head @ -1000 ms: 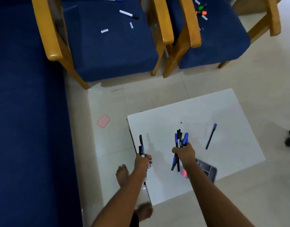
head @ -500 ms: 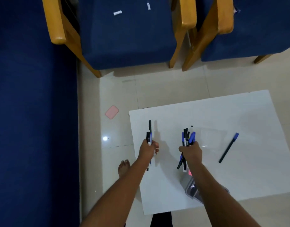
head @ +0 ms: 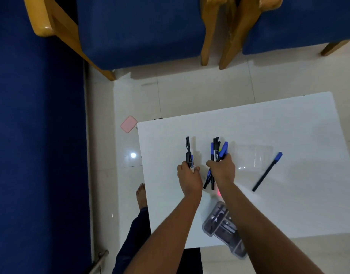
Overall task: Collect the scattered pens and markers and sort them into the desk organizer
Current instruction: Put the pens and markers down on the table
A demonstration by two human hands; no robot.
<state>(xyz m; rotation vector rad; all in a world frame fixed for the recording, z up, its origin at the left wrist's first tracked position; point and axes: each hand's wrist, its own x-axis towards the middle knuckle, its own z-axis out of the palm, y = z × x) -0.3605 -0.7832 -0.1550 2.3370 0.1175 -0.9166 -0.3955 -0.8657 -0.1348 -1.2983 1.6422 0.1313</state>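
My left hand (head: 189, 177) grips two or three pens (head: 188, 152), black and blue, pointing away from me over the white table (head: 288, 204). My right hand (head: 222, 171) holds a bundle of several black and blue pens and markers (head: 217, 149) close beside the left hand. A single blue-capped pen (head: 267, 171) lies loose on the table to the right. The clear grey desk organizer (head: 219, 220) sits at the table's near edge, partly hidden under my right forearm.
Two blue-cushioned wooden chairs (head: 142, 30) stand beyond the table, and a blue sofa (head: 36, 135) fills the left side. A pink eraser-like object (head: 128, 124) lies on the tiled floor. My bare foot (head: 141, 195) and leg stand left of the table.
The view has tilted down and closer to the table, so the chair seats with scattered markers have left the frame. My hands have drawn nearer to each other, still holding their pens.
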